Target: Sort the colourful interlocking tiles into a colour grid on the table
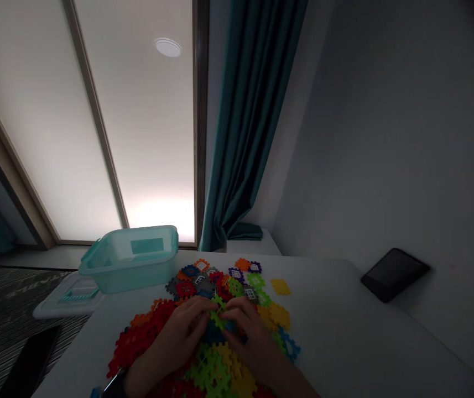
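Note:
Both my hands meet over a heap of toothed plastic building tiles on the white table. My left hand (186, 327) pinches the left side of a light green building tile (217, 313). From the other side, the fingers of my right hand (250, 331) close on the same tile. Blue pieces lie partly hidden beneath my fingers. Red tiles (137, 338) spread to the left, under my left forearm. Closer to me are more green tiles (207, 369) and yellow tiles (237, 362). Past my hands lie grey, orange and purple pieces, some with window patterns.
A teal plastic bin (137, 276) stands at the table's back left, with its pale lid (50, 304) beside it. One yellow tile (280, 286) lies apart on the right of the white table (344, 331). A dark tablet-like panel (395, 273) is at the right wall.

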Demonstrator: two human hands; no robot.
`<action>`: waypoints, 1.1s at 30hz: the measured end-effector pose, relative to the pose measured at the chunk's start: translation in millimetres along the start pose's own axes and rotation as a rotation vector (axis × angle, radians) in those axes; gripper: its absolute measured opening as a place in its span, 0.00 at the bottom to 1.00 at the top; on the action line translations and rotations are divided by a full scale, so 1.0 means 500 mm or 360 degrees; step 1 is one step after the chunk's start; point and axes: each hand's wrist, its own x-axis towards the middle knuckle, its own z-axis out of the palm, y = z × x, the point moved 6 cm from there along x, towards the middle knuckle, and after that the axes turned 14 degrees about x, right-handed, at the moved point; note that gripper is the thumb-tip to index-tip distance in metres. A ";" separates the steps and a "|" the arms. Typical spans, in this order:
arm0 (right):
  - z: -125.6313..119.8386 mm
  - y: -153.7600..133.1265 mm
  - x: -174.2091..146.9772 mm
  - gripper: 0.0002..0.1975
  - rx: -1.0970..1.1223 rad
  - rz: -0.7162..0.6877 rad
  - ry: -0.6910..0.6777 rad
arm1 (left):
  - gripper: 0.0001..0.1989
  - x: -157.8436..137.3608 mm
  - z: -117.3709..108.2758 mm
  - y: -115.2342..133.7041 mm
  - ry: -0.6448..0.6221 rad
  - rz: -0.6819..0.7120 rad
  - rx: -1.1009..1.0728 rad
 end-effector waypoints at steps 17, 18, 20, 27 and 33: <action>-0.007 0.004 0.002 0.21 0.0224 0.0341 0.0097 | 0.09 -0.008 0.028 -0.049 -0.0126 -0.0326 -0.0564; -0.005 0.003 0.003 0.20 0.0246 0.0368 0.0092 | 0.09 -0.008 0.029 -0.049 -0.0127 -0.0328 -0.0558; -0.003 0.004 0.006 0.16 0.0300 0.0439 0.0107 | 0.09 -0.007 0.028 -0.047 -0.0099 -0.0348 -0.0527; 0.002 0.026 0.002 0.10 0.0569 0.0735 0.0353 | 0.08 -0.002 0.005 -0.029 0.0132 -0.0295 -0.0201; 0.004 0.024 -0.004 0.16 0.0781 0.0772 0.0593 | 0.21 -0.013 -0.014 -0.012 0.0388 0.0062 0.0498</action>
